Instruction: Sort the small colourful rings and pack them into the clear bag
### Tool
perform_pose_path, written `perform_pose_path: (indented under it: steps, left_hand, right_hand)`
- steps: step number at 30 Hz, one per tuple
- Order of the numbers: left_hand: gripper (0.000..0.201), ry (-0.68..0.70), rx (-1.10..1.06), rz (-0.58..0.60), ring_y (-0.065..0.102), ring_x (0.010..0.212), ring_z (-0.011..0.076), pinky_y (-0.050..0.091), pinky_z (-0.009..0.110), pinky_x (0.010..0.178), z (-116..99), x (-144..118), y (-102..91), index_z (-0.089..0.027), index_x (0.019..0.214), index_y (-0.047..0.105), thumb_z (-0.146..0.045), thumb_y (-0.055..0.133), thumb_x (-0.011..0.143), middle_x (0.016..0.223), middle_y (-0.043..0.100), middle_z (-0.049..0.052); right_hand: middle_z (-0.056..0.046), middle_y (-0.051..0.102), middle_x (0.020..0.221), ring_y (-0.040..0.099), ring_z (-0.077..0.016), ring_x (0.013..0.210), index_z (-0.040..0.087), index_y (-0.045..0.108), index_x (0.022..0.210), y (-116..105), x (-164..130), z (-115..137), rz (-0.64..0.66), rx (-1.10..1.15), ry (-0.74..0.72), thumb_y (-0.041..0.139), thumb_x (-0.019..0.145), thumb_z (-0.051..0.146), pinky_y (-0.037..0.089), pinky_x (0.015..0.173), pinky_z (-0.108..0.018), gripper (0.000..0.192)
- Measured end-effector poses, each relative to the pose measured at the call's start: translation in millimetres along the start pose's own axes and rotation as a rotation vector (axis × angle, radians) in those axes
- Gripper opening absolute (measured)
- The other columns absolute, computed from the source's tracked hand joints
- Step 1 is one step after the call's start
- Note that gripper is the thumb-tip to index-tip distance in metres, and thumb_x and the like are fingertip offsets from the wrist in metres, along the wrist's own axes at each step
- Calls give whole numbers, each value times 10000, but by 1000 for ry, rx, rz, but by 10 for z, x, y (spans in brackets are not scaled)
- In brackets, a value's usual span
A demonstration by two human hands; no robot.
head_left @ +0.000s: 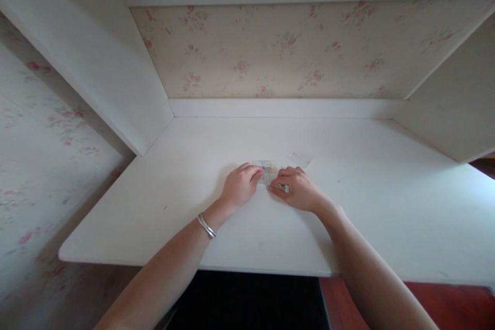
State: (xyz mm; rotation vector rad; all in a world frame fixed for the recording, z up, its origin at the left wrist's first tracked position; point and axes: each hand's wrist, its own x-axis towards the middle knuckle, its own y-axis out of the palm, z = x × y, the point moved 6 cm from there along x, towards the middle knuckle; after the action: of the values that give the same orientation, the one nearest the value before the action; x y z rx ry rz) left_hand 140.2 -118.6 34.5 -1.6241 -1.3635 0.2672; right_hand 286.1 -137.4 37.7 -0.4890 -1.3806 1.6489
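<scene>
Both my hands rest side by side on a white desk (154,206), near its middle. Between their fingertips lies a small clear plastic packet (268,169) with something pale yellow inside. My left hand (240,185) pinches the packet's left edge; a silver bangle circles that wrist. My right hand (296,188) has its fingers curled over the packet's right side, and part of the packet is hidden under them. What the packet contains is too small to tell.
A scrap of clear film (296,157) lies just behind my right hand. White panels wall the desk on the left (116,87) and right (448,113), with floral wallpaper (278,51) behind. The desk's front edge runs below my forearms.
</scene>
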Motion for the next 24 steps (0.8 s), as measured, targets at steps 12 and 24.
perform_pose_path:
  steps: [12,24]
  left_hand:
    - [248,-27,24,22,595,853,143,454,249,784,34,30,41,-206,956,647,-288,417,911,941,653,31]
    - [236,-7,61,-42,590,842,129,450,234,746,-111,-28,-106,-212,962,622,-291,405,915,920,641,22]
  right_hand:
    - [-4,631,779,529,-166,835,283,709,840,25,-27,8,61,-50,-14,560,831,259,277,777,-313,151]
    - [-32,598,776,516,-153,770,220,700,860,-124,1,-29,-241,28,26,531,860,247,322,733,-286,171]
